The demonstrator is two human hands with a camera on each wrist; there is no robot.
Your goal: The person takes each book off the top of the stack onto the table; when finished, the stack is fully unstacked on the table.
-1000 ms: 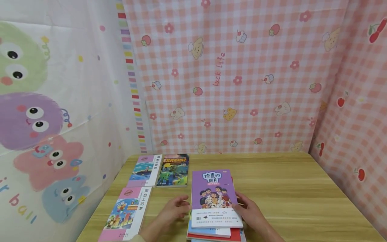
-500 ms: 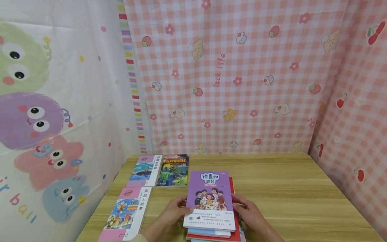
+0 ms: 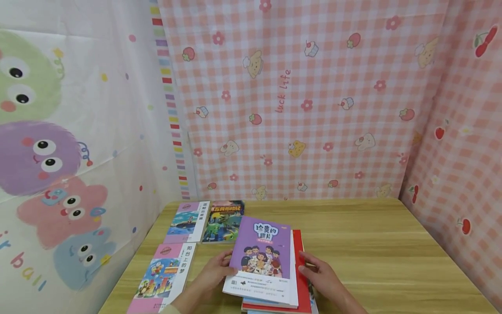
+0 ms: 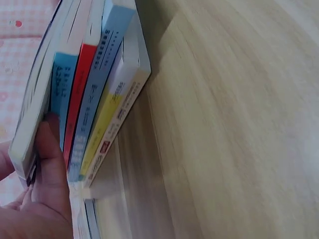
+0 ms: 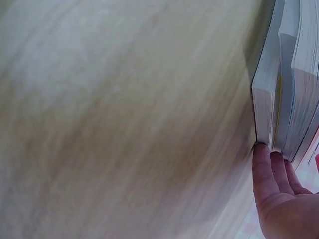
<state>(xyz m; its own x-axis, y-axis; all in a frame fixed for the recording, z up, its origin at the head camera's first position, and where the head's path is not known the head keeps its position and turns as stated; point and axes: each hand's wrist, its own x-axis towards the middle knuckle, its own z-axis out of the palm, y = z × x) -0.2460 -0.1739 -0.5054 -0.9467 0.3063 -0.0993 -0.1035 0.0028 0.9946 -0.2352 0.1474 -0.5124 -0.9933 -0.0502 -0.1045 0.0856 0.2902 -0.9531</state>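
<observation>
A purple book (image 3: pixel 260 257) with a white lower band lies tilted over a stack of books. My left hand (image 3: pixel 213 272) pinches its left edge, thumb on the cover. From the left wrist view, that hand (image 4: pixel 45 199) has its fingers under the book's edge, and the book is lifted apart from the blue book (image 4: pixel 64 92) below. My right hand (image 3: pixel 323 277) rests against the stack's right side, near a red book (image 3: pixel 302 272). In the right wrist view its extended fingers (image 5: pixel 264 172) touch the page edges of the lower books (image 5: pixel 264 109).
On the left of the wooden table (image 3: pixel 361 248) lie two pink-and-white books, a far one (image 3: pixel 186 222) and a near one (image 3: pixel 161 277). A dark green illustrated book (image 3: pixel 223 222) lies beside the far one. Patterned cloths (image 3: pixel 306 126) hang behind and on both sides.
My left hand has taken hold of the purple book. The book has shifted left and turned slightly, uncovering more of the red book. My right hand has let it go and stays by the stack.
</observation>
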